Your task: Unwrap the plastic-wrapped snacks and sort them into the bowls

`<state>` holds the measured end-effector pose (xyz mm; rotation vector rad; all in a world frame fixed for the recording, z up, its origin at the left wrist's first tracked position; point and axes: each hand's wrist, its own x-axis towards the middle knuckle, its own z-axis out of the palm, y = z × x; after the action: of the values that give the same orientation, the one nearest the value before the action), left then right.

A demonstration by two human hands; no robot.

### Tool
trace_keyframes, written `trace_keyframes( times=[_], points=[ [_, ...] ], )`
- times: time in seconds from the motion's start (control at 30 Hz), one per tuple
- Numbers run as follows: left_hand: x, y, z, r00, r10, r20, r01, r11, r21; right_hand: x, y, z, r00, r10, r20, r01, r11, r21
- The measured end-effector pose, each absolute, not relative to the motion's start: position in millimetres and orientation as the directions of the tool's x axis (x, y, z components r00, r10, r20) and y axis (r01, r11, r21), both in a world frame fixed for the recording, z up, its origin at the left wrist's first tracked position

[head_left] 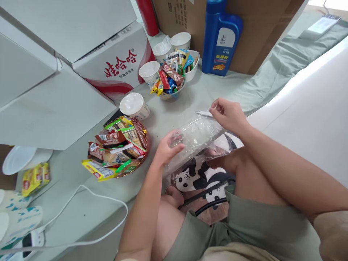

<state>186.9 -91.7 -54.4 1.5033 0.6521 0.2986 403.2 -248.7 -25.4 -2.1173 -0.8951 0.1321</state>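
At the back of the desk (pixel 187 103), one blue bottle (pixel 217 43) stands before a brown cardboard box (pixel 255 36); snack packets (pixel 116 145) fill a round basket (pixel 148 141) on the left; a clear plastic bag (pixel 198 134) is at the near edge; the right hand (pixel 228 114) pinches a slim white tool (pixel 203 113) beside the bag's far edge; the left hand (pixel 166 148) is at the bag's left side, thumb and fingers apart; whether it grips the plastic, I cannot tell.

The right hand (pixel 228 114) hides one end of a slim white tool (pixel 202 113); the top edge crops a red cylinder (pixel 148 18) and a blue plastic bottle (pixel 213 36).
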Motion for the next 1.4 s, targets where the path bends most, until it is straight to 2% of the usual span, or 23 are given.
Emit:
trace_keyframes(
  times=[0.07,0.1,0.17,0.27,0.4,0.53,0.63,0.73,0.83,0.87,1.03,1.1,1.17,1.3,1.4],
  points=[
    [189,-95,-56,0.733,0.652,-0.192,0.256,-0.002,0.967,405,-249,-28,0.732,0.640,0.234,0.559,-0.368,-0.743],
    [190,-96,-56,0.686,0.702,-0.191,0.256,0.013,0.966,408,-250,-31,0.731,0.628,0.266,0.556,-0.324,-0.766],
    [193,-96,-55,0.599,0.767,-0.230,0.197,0.138,0.971,415,-256,-39,0.745,0.571,0.345,0.537,-0.208,-0.818],
    [197,-95,-48,0.536,0.775,-0.334,0.039,0.373,0.927,428,-269,-56,0.761,0.527,0.378,0.485,-0.077,-0.871],
    [199,-96,-39,0.534,0.705,-0.467,-0.075,0.590,0.804,433,-279,-74,0.723,0.654,0.223,0.352,-0.071,-0.933],
    [198,-97,-38,0.578,0.591,-0.563,-0.090,0.732,0.676,424,-266,-72,0.718,0.690,0.088,0.294,-0.187,-0.937],
    [194,-94,-39,0.635,0.520,-0.571,-0.080,0.780,0.621,415,-250,-64,0.682,0.731,-0.035,0.247,-0.275,-0.929],
    [187,-92,-42,0.697,0.471,-0.541,-0.022,0.768,0.641,407,-240,-61,0.632,0.773,-0.060,0.236,-0.266,-0.935],
    [178,-92,-47,0.726,0.363,-0.584,0.175,0.724,0.667,400,-237,-61,0.600,0.800,-0.007,0.233,-0.182,-0.955],
    [176,-93,-48,0.722,0.360,-0.591,0.203,0.706,0.679,398,-238,-61,0.571,0.821,0.011,0.239,-0.153,-0.959],
    [173,-99,-48,0.603,0.615,-0.508,0.039,0.614,0.788,383,-238,-51,0.263,0.963,0.060,0.379,-0.046,-0.924],
    [176,-97,-44,0.574,0.629,-0.524,0.065,0.603,0.795,379,-237,-46,0.215,0.976,0.017,0.347,-0.060,-0.936],
    [181,-94,-39,0.585,0.645,-0.492,0.064,0.568,0.821,378,-236,-41,0.317,0.949,-0.003,0.246,-0.085,-0.966],
    [189,-90,-38,0.568,0.757,-0.324,-0.029,0.411,0.911,387,-240,-33,0.619,0.783,-0.057,0.005,-0.077,-0.997],
    [190,-90,-44,0.630,0.712,-0.311,0.078,0.340,0.937,398,-249,-28,0.699,0.707,-0.107,-0.044,-0.107,-0.993]
  ],
)
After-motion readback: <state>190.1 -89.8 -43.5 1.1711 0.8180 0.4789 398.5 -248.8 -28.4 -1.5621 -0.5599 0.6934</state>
